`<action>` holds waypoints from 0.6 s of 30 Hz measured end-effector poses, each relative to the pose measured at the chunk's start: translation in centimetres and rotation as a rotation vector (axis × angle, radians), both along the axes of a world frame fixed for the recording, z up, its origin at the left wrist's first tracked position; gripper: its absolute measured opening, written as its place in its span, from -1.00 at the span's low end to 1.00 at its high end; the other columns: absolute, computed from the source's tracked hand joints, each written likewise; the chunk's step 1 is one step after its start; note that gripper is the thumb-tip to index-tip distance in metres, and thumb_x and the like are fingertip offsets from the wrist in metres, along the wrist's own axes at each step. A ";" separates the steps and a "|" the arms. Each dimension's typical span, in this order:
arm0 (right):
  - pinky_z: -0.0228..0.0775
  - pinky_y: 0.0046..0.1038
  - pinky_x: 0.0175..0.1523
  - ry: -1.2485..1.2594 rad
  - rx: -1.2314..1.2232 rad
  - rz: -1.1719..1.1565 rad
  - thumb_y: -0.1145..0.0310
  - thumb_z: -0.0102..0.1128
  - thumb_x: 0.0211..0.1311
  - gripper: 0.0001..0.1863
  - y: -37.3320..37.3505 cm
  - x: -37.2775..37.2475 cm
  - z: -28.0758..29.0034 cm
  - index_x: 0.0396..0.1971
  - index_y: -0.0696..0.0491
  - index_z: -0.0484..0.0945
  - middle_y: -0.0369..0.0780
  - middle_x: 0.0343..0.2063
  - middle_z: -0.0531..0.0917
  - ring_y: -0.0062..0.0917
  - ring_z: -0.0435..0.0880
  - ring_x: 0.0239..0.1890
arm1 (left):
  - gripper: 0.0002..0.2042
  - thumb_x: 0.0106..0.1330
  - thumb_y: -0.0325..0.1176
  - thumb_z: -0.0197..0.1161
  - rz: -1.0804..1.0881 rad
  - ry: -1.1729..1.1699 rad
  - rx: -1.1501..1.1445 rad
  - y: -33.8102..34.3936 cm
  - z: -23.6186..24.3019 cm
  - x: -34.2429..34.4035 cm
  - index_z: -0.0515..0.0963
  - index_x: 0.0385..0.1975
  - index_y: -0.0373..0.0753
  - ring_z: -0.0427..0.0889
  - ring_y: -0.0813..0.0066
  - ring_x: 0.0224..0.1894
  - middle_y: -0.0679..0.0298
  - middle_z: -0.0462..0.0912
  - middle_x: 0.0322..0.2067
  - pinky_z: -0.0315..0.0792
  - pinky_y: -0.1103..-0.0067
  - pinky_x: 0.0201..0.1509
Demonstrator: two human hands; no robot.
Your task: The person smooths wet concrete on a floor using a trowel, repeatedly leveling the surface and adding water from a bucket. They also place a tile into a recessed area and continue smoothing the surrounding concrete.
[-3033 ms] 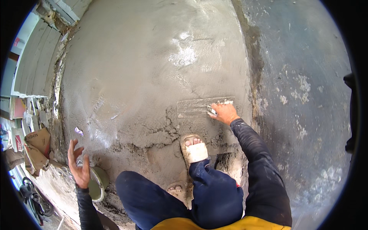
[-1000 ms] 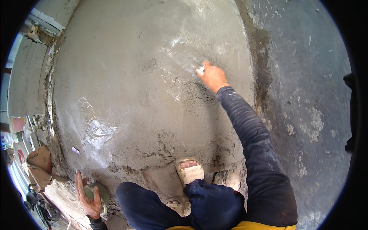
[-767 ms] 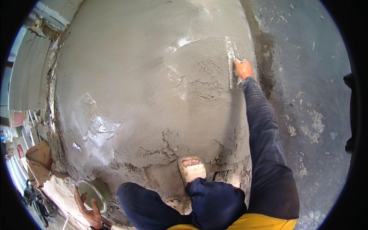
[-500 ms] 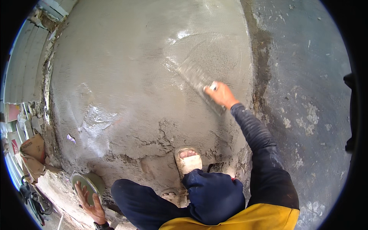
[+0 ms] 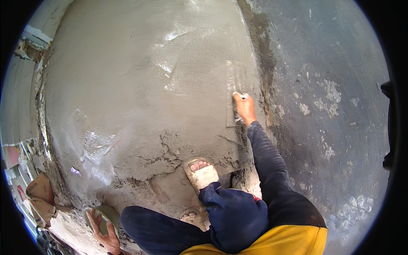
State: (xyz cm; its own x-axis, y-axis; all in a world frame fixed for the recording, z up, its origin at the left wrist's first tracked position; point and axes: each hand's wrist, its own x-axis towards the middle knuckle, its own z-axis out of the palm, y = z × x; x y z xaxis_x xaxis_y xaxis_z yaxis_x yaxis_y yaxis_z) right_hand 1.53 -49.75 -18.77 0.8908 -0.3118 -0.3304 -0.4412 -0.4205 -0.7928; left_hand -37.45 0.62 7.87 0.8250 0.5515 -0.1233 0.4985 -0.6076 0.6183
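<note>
My right hand (image 5: 245,108) grips the handle of a flat steel trowel (image 5: 231,93) whose long blade lies against the wet grey cement floor (image 5: 140,85), near the right edge of the fresh patch. My left hand (image 5: 104,229) rests fingers apart on a round, cement-smeared pan (image 5: 100,214) at the lower left. I squat with one sandalled foot (image 5: 201,172) planted at the rough, cracked near edge of the wet cement.
Dry, stained old concrete (image 5: 331,110) lies to the right of the wet patch. Cardboard and paper scraps (image 5: 36,193) pile along the left edge beside a wall. Crumbly mortar (image 5: 170,153) runs along the near edge.
My right hand has swept the trowel across the wet cement, out and back, and now holds it upright at the patch's right edge. My left hand stays on the pan.
</note>
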 end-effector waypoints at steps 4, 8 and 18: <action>0.58 -0.18 -0.09 0.082 -0.434 0.516 -0.02 0.29 0.35 -0.44 2.2 0.5 0.6 -0.03 0.25 0.57 0.06 -0.34 0.75 -0.12 0.79 -0.20 | -0.22 0.32 -0.38 0.19 -0.203 0.033 0.027 0.2 -1.4 3.0 0.10 0.57 -0.37 0.46 -0.06 0.39 -0.15 0.39 0.42 0.35 0.16 0.42; 0.57 0.00 -0.10 -0.123 -0.524 0.258 -0.06 0.25 0.37 -0.32 -0.1 3.6 2.7 0.06 0.34 0.49 0.19 -0.27 0.75 0.17 0.75 -0.20 | -0.21 0.38 -0.29 0.23 -0.273 0.042 0.080 1.6 -0.4 4.8 0.09 0.58 -0.36 0.54 -0.05 0.30 -0.15 0.38 0.42 0.41 0.18 0.36; 0.54 -0.19 -0.05 0.099 -0.399 -0.174 -0.12 0.31 0.25 -0.40 -7.3 -9.2 3.5 -0.17 0.22 0.64 0.04 -0.30 0.78 -0.17 0.78 -0.25 | -0.18 0.39 -0.25 0.29 -0.263 0.091 0.013 1.6 -0.8 5.9 0.04 0.60 -0.31 0.53 -0.06 0.31 -0.13 0.34 0.45 0.40 0.19 0.38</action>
State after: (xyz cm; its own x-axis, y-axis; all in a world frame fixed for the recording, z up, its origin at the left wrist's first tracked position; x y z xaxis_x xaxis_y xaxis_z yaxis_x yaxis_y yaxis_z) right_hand -7.66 -57.03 -15.26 0.7839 -0.5746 -0.2351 -0.5981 -0.5975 -0.5341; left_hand -31.52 2.20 7.10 0.9261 0.3213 -0.1976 0.3753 -0.7310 0.5699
